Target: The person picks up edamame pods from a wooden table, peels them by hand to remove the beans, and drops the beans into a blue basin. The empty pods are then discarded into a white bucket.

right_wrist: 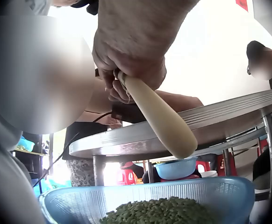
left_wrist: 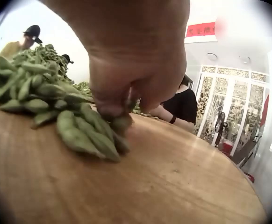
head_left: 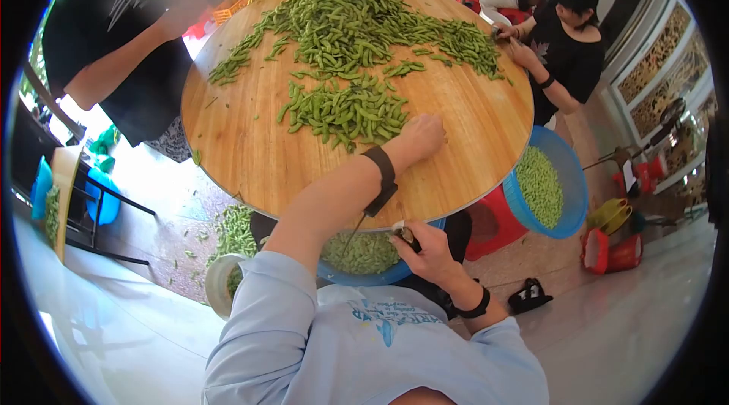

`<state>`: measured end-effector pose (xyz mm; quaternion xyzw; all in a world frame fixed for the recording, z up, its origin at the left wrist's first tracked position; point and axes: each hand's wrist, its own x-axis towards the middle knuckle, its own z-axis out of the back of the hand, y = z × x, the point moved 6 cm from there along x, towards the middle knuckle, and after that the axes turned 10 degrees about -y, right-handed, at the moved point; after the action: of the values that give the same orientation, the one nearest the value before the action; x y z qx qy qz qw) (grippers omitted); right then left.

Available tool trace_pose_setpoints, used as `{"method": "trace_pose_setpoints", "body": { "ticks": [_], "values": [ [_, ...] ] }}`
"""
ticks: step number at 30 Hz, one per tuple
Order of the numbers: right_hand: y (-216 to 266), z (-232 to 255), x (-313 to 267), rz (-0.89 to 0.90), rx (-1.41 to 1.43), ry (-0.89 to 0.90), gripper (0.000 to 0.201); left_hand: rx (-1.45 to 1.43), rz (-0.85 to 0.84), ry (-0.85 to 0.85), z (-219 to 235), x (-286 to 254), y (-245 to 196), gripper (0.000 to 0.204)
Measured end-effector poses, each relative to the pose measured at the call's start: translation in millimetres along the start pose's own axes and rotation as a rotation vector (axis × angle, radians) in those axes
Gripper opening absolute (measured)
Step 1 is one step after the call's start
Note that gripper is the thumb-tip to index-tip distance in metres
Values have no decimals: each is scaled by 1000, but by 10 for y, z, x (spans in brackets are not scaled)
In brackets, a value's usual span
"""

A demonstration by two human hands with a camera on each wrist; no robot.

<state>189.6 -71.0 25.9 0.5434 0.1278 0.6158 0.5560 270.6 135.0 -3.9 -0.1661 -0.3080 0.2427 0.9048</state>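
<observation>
My left hand (head_left: 421, 137) is low over the round wooden table (head_left: 250, 154), at the right edge of a small heap of green soybean pods (head_left: 345, 110). In the left wrist view its fingertips pinch a pod (left_wrist: 122, 123), and several more lie against the fingers. By the near table edge, my right hand (head_left: 431, 254) grips a tool with a pale, rounded handle (right_wrist: 161, 119); the tool's other end is mostly hidden by the fingers. Below that hand sits a blue basket (right_wrist: 145, 191) of shelled green beans (right_wrist: 164, 212).
A tall pod pile (head_left: 342, 17) covers the far part of the table. People stand or sit around it, one at the right (head_left: 566, 40). A blue basin (head_left: 573, 185) of beans stands at the right. Pods lie on the floor near a pale bucket (head_left: 216, 287).
</observation>
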Motion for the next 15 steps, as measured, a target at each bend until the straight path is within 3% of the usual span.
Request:
{"method": "trace_pose_setpoints", "body": {
  "ticks": [2,4,7,8,9,10,11,13,14,15],
  "values": [
    [-18,95,-11,-28,-27,3,16,101,-34,-12,-130,-55,27,16],
    [-58,207,-49,-44,-79,-38,15,75,85,29,239,-255,-140,21],
    [-202,278,-104,-218,37,-83,16,102,-15,30,428,-590,12,24],
    [-263,263,-131,-180,94,-84,22,113,-24,53,510,-681,65,24],
    [-237,256,-133,-194,108,-103,22,128,89,91,642,-766,134,23],
    [-274,206,-141,-414,349,-67,27,143,202,123,774,-850,207,24],
    [-312,124,-168,-626,591,-22,32,150,195,136,891,-935,236,24],
    [-345,18,-118,-604,588,7,38,-236,223,-59,1198,-1093,269,23],
    [-343,-29,-73,-625,627,18,37,-233,225,-54,1259,-1175,277,23],
    [-341,-73,-35,-649,665,29,37,-452,301,-48,1288,-1262,287,25]
  ]
}}
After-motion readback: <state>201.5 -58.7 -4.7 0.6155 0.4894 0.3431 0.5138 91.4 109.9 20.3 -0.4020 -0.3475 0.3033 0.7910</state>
